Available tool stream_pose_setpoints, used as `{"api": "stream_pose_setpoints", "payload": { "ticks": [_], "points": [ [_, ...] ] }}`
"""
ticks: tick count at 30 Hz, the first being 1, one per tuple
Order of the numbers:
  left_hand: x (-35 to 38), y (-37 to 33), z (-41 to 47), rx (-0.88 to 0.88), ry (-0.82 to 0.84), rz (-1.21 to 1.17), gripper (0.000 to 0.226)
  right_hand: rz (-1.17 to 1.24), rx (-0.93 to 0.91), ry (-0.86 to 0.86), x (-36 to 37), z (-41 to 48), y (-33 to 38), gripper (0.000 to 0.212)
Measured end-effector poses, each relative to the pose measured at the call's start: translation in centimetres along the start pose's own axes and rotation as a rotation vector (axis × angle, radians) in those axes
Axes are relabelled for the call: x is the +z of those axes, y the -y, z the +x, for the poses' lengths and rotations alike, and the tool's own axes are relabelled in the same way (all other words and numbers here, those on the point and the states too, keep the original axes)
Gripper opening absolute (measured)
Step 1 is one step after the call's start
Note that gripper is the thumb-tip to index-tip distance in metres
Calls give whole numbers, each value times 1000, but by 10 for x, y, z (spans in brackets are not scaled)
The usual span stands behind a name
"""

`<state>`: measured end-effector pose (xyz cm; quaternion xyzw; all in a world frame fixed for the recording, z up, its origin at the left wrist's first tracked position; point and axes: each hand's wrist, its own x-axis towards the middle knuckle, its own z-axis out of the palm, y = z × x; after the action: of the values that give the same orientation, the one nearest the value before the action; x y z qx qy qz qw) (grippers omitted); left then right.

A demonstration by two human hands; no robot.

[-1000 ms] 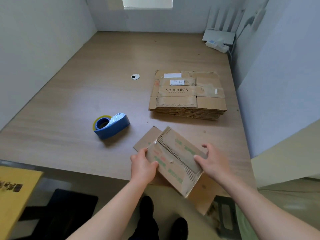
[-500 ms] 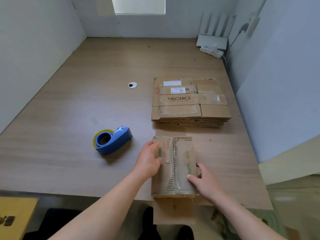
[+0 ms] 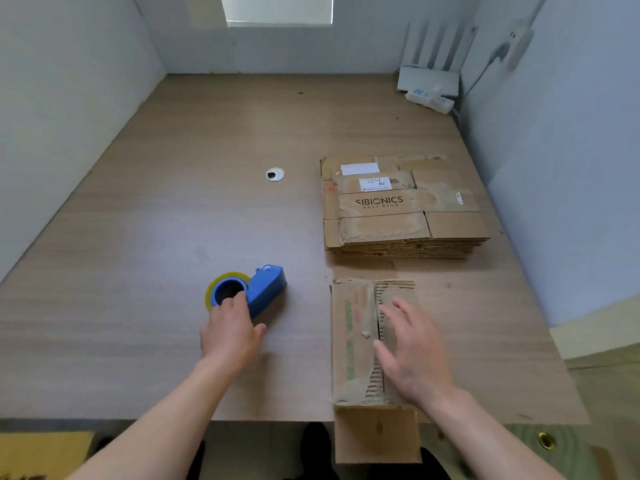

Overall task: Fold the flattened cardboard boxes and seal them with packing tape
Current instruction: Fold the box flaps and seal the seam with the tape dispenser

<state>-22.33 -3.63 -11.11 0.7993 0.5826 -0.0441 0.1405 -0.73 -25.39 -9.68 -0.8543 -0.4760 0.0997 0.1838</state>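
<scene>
Wood-grain table (image 3: 173, 220), pale walls on three sides: this is what the head camera sends me.

Left of centre: a blue tape dispenser (image 3: 266, 289) lies on its side, with its yellowish roll of tape (image 3: 221, 282) at the left end. The left hand (image 3: 230, 336) lies over the dispenser's near end. Its fingertips touch the rim of the roll's blue core, and the thumb sticks out to the right, clear of the dispenser. I read this as a loose, unclosed hand that touches but does not grasp.

Middle, farther back: a small round cable hole (image 3: 275, 174) is set in the tabletop.

Right of centre, at the near edge: the cardboard box (image 3: 353, 341) lies lengthwise away from me. Its two top flaps are folded in and meet along a seam down the middle. One brown flap (image 3: 377, 434) projects past the table's edge at the near end. The right hand (image 3: 414, 358), fingers straight and spread, is flat over the box's right flap. I cannot tell whether the palm presses or only hovers.

Behind the box, a little apart from it: a stack of flattened boxes (image 3: 398, 216), the top one printed SIBIONICS.

Far right corner: a white router (image 3: 427, 79) with upright aerials, and a white power strip (image 3: 429, 98) just beside it.
</scene>
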Motion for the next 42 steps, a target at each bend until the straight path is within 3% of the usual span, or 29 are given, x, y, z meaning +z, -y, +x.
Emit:
{"api": "stream_pose_setpoints", "payload": {
  "ticks": [7, 14, 20, 23, 31, 42],
  "points": [
    [3, 9, 16, -49, -12, -10, 46, 30, -50, 15, 6, 11, 6, 54],
    [-1, 10, 36, 13, 90, 139, 43, 73, -85, 43, 7, 22, 9, 50],
    [2, 3, 35, -16, 169, 74, 33, 139, -98, 30, -2, 34, 11, 42],
    [-7, -2, 27, 83, 73, 8, 19, 235, -106, 24, -12, 42, 13, 35],
    [-76, -43, 15, 614, -2, -81, 29, 641, 43, 58, -47, 71, 23, 38],
    [-97, -76, 5, 807, 8, -116, 34, 900, 3, 238, -74, 73, 18, 50]
  ]
}}
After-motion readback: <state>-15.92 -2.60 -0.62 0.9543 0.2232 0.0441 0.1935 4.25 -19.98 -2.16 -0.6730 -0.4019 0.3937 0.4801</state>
